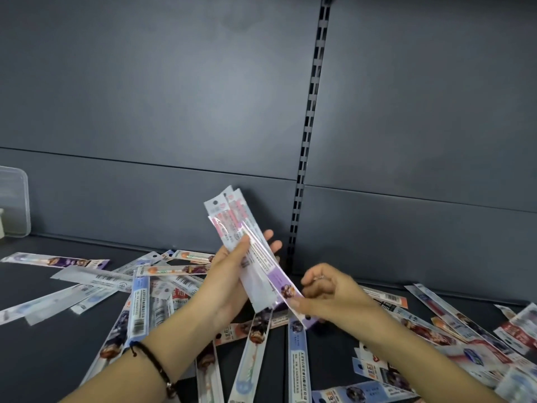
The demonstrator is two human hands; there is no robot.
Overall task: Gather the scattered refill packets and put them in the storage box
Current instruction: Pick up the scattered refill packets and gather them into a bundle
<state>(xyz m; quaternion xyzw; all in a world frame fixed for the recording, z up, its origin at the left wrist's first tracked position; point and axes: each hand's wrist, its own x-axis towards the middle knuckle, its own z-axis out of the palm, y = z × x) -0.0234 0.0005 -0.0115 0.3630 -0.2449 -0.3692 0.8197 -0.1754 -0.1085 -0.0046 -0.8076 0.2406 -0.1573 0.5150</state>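
The left hand (229, 283) gripped a bundle of refill packets (232, 222), thumb across the front and fingers (273, 245) behind, tilted up over the middle of the shelf (43, 359). The right hand (328, 295) pinched the lower end of a purple packet (279, 279) lying against the bundle. Scattered packets (139, 289) covered the shelf. The storage box (14, 199) stood at its far left edge.

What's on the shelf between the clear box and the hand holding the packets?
In the head view, bare dark shelf lies beside the box, then loose packets lie scattered up to the left hand and its bundle.
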